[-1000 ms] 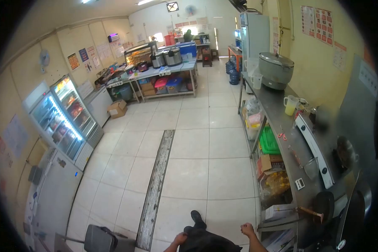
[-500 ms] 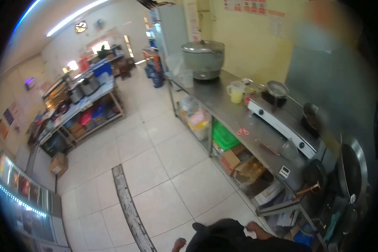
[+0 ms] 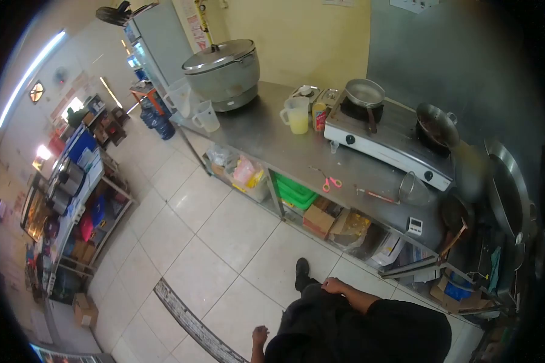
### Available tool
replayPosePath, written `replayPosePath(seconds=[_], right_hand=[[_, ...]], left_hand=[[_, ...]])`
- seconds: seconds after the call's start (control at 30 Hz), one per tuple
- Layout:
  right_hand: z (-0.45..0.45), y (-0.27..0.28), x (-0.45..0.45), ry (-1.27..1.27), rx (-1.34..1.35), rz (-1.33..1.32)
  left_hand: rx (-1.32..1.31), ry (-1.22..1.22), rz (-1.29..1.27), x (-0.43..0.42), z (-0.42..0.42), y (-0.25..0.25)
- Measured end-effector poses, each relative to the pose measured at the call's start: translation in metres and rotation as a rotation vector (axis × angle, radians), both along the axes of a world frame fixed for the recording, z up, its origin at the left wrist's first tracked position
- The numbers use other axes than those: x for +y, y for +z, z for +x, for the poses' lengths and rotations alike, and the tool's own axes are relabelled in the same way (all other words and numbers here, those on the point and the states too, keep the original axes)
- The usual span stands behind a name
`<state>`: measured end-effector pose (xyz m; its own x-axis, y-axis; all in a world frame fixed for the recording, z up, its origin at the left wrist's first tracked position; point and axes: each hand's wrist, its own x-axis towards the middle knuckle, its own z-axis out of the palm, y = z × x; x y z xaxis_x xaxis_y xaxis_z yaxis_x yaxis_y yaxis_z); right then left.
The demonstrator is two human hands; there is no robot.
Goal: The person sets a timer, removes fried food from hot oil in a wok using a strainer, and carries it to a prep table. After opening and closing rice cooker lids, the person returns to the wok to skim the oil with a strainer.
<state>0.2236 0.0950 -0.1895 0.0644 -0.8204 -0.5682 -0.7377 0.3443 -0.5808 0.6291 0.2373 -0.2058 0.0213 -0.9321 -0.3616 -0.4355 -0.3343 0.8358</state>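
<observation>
The left hand [image 3: 260, 334] hangs out beside the body [image 3: 327, 339], fingers [image 3: 261, 330] loosely curled; the bent right arm [image 3: 362, 298] brings the right hand [image 3: 332, 285] near the thigh [image 3: 312, 295].

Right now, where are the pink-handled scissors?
In the head view, the scissors lie right of centre on the steel counter, near its front edge, in front of the white stove and left of the mesh strainer.

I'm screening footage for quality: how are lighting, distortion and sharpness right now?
Head view: the floor drain bows, corners fall dark; head view: the ceiling light looks blown out; head view: haze blurs part of the metal wall panel, while the scissors look fairly clear.
</observation>
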Motion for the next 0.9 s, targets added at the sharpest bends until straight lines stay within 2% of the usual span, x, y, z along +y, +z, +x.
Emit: replayPosePath(seconds=[0.03, 0.1, 0.17, 0.2, 0.23, 0.3, 0.33, 0.4, 0.47, 0.63, 0.7, 0.77, 0.83, 0.9], right_hand=[[0.002, -0.010, -0.019, -0.013, -0.004, -0.001], [-0.011, -0.025, -0.067, -0.039, 0.083, 0.136], [-0.028, -0.037, -0.109, 0.245, 0.221, 0.001], [-0.036, -0.051, -0.136, 0.254, 0.225, 0.033], [-0.046, -0.046, -0.161, 0.449, 0.266, -0.054], [-0.051, -0.019, -0.200, -0.023, 0.122, -0.070], [-0.050, -0.010, -0.216, 0.015, 0.135, -0.072], [-0.057, -0.010, -0.258, -0.064, 0.011, -0.089], [-0.051, 0.020, -0.287, -0.067, 0.030, -0.124], [-0.029, 0.003, -0.321, 0.046, 0.145, -0.090], [-0.022, -0.033, -0.319, 0.052, 0.088, -0.093], [-0.017, -0.046, -0.320, 0.230, 0.027, 0.091], [-0.026, -0.086, -0.326, 0.648, -0.056, 0.117], [-0.004, -0.062, -0.348, 0.592, -0.010, 0.249]], left_hand=[[-0.429, -0.505, 0.028, -0.007, 0.019, -0.060], [-0.265, -0.380, 0.282, -0.013, 0.000, -0.037], [-0.212, -0.310, 0.367, -0.043, -0.006, -0.022], [-0.194, -0.291, 0.382, -0.062, -0.008, -0.017], [-0.184, -0.277, 0.388, -0.081, -0.008, -0.010], [-0.158, -0.214, 0.384, -0.117, -0.006, -0.003], [-0.139, -0.171, 0.374, -0.135, -0.005, 0.002], [-0.100, -0.086, 0.358, -0.169, -0.005, 0.008], [-0.069, -0.021, 0.345, -0.199, -0.002, 0.008], [-0.025, 0.048, 0.366, -0.263, 0.007, 0.003], [-0.015, 0.035, 0.391, -0.291, 0.012, -0.003], [-0.008, -0.008, 0.417, -0.321, 0.021, -0.012], [-0.002, -0.066, 0.444, -0.352, 0.037, -0.022], [-0.012, -0.158, 0.447, -0.387, 0.068, -0.034]])
